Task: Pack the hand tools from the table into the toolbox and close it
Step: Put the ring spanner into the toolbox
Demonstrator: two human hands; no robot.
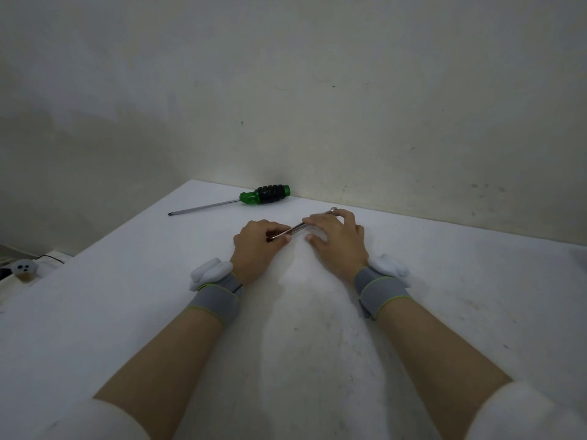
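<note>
head view. holds both bare forearms out over the white table [444,281], hands meeting near the far edge. pinches the near end of the metal tool [297,229] with the left hand [255,249], thumb and curled fingertips closed on the slim chrome bar. drapes the right hand [338,241] over the far part of the same bar, fingers [324,221] curled down across it, thumb stuck out toward the left hand and clear of the metal. leaves just a short bright stretch showing between the two hands, plus a rounded tip poking out past the right index finger. runs on a slant, near end lower left, far end upper right, toward the wall [317,90]. cannot tell whether lifted or resting on the tabletop.

shows the screwdriver [265,195] beyond the left hand, well apart from both hands, lying flat close to the wall: green and black handle to the right, thin shaft pointing left, dark tip toward the table's left edge. wears grey bands, left wristband [214,301] and right wristband [379,290], with white pods [209,271] on their outer sides. catches, off the table at far left, a small grey gadget [22,267] with a dark cable [47,257] trailing behind it.
</note>
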